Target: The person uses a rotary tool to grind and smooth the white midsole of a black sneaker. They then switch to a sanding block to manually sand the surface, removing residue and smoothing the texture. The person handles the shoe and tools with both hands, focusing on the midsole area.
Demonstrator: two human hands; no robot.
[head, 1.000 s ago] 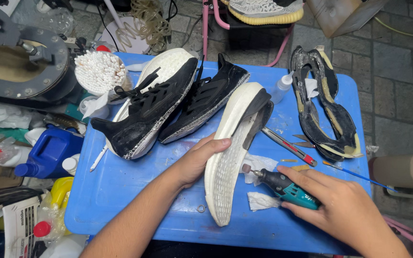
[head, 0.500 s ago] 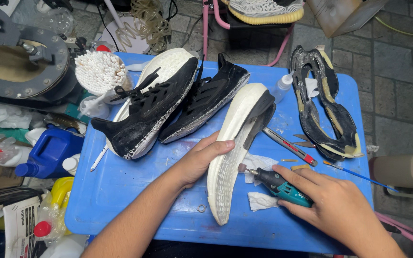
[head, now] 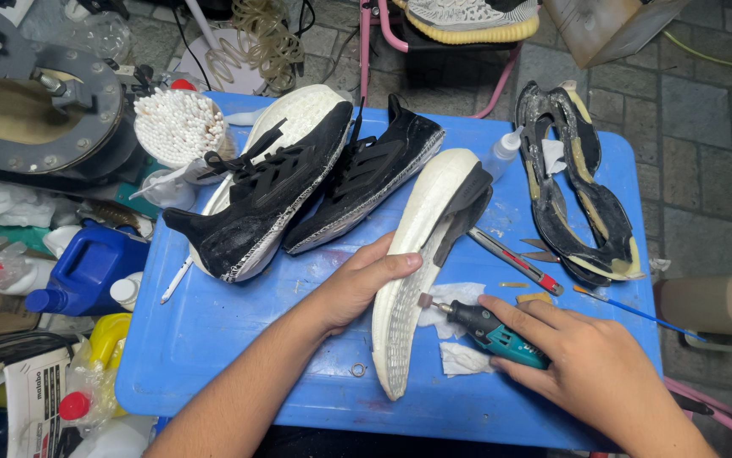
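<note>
A crowded blue table (head: 213, 339) over a grey tiled floor. In the middle, a white shoe sole (head: 417, 271) lying on its side, pinned by the left hand (head: 357, 284), fingers curled over its edge. Just beside it, a small teal grinding tool (head: 489, 329) clenched in the right hand (head: 586, 373), tip touching the sole's side. Further out, two black shoes (head: 298, 187), a peeled-off black tread (head: 578, 195), a cup of cotton buds (head: 179, 127) (very full). Could slip and nick the left thumb, or dig too deep into the soft foam, if pushed hard.
</note>
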